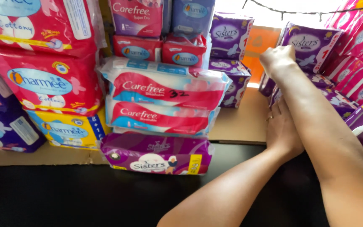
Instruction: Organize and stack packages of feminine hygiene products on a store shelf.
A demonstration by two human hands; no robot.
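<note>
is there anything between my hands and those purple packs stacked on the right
Nothing visible. The right hand is already up against the upper purple pack, and the left hand rests at the lower purple packs, partly hidden behind the right forearm. The exact contact is hard to tell.

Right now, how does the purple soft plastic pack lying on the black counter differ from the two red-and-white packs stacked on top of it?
The purple soft plastic pack is the lowest of the stack and rests on the black counter; the red-and-white packs sit above it. The purple pack carries a yellow corner patch, while the upper red-and-white pack bears black handwriting. All lie flat, long side facing the camera, away from both hands.
</note>
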